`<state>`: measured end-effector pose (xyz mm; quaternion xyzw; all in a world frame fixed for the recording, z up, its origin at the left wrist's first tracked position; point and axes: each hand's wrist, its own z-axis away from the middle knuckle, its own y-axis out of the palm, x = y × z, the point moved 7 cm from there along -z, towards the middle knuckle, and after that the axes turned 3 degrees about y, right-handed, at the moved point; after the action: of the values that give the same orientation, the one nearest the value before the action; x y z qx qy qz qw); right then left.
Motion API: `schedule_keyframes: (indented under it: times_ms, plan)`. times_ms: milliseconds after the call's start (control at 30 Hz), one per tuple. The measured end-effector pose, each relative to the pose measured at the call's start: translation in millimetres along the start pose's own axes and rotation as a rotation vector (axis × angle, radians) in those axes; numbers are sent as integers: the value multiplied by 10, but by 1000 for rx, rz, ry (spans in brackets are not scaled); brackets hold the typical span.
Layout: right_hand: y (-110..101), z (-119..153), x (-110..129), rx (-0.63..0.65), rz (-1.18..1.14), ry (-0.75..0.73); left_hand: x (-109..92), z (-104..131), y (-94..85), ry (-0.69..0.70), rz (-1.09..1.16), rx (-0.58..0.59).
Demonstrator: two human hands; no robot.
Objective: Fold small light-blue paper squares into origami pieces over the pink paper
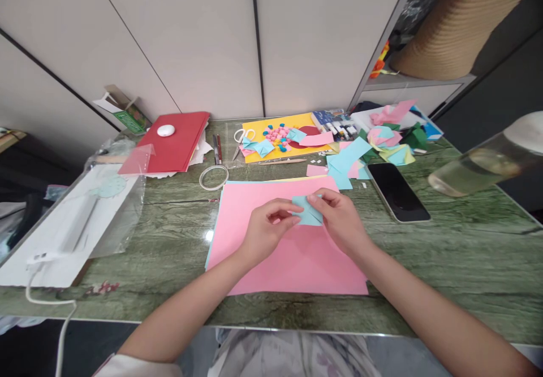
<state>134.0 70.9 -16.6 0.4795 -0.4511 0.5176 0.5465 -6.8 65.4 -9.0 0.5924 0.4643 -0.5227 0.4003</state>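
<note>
A small square of light blue paper (309, 214), with crease lines across it, is held just above a stack of pink sheets (263, 269). My right hand (339, 216) pinches its right side between thumb and fingers. At its left edge, the thumb and index finger of my left hand (271, 227) close on the paper, the other fingers curled. Blue and yellow sheet edges show beneath the pink one. Beyond the stack, light blue and pink paper pieces (345, 159) lie loosely piled.
A phone (399, 191) and a clear bottle (475, 165) are at the right. Behind the stack are a tape roll (214, 178), scissors (245, 135) and a yellow sheet (254, 125) bearing small paper pieces. Left lie a red folder (178, 145) and a white power strip (76, 227).
</note>
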Motion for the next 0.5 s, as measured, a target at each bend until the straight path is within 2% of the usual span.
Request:
schedule_keyframes:
  times_ms: [333,500]
  plan:
    - [-87,-12,89,-56,-19,-119,-8,0,-7,7,-23,7]
    - [-136,0,136,-113,63,-160,-2,3,6,-3,-9,12]
